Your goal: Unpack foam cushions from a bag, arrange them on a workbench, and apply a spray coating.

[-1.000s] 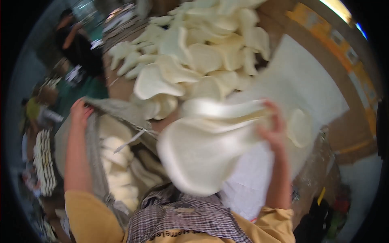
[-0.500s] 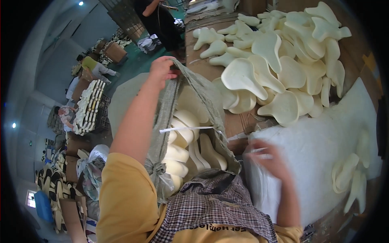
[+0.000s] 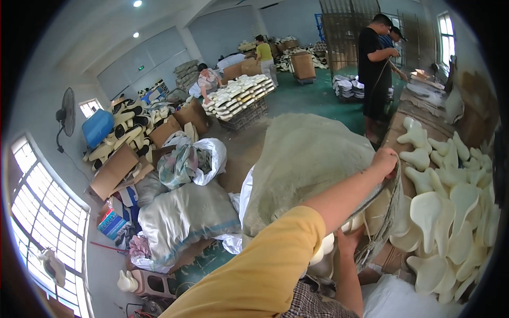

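My left hand (image 3: 385, 161) is closed on the rim of a large grey-green woven sack (image 3: 305, 164) and holds its mouth up. Cream bicycle-saddle-shaped foam pads (image 3: 324, 248) lie inside, partly hidden by my left arm and the sack's side. My right hand (image 3: 350, 239) reaches into the sack mouth beside the pads, below my left forearm. Its fingers are mostly hidden, so whether it grips a pad does not show. More such pads (image 3: 426, 211) are heaped on cardboard just right of the sack.
White plastic sheeting (image 3: 395, 299) lies at the lower right. On the left are a stuffed silvery sack (image 3: 188, 217), cartons (image 3: 117, 168) and a wall fan (image 3: 67, 117). Farther off, people stand near a loaded pad rack (image 3: 241, 98) and a barred partition (image 3: 347, 32).
The view has swung left, bringing the windows and room into sight. My right hand has moved from above the plastic sheeting into the sack mouth. My left hand still grips the rim.
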The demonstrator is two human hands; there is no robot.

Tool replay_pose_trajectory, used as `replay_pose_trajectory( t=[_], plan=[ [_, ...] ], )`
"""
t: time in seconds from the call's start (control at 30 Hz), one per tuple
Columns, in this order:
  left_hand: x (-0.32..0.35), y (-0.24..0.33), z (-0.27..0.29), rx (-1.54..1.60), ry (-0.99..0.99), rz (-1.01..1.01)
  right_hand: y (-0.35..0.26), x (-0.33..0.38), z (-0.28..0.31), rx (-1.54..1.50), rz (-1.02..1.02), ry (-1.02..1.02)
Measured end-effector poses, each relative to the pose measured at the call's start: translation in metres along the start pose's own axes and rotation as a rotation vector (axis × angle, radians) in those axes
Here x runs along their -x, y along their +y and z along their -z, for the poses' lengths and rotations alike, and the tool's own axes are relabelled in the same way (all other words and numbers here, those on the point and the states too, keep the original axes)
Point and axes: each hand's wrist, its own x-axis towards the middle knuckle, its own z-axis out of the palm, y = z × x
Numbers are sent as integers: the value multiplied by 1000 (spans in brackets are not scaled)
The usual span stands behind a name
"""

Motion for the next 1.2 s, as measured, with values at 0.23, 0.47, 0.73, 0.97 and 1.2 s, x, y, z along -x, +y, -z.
replay_pose_trajectory(
  t=[0.23,0.47,0.73,0.97,1.2],
  plan=[
    [-6,-19,-7,-137,-145,37,-61,52,101,101,237,189],
    [-13,0,24,-93,-212,105,-40,163,290,27,34,428],
    [-7,-1,-18,-145,-311,117,-86,290,465,990,-23,1280],
    [-2,-3,-2,-168,-282,120,6,144,163,-29,-231,-286],
    [-8,-16,8,-79,-304,71,-11,108,126,293,-74,77]
  ],
)
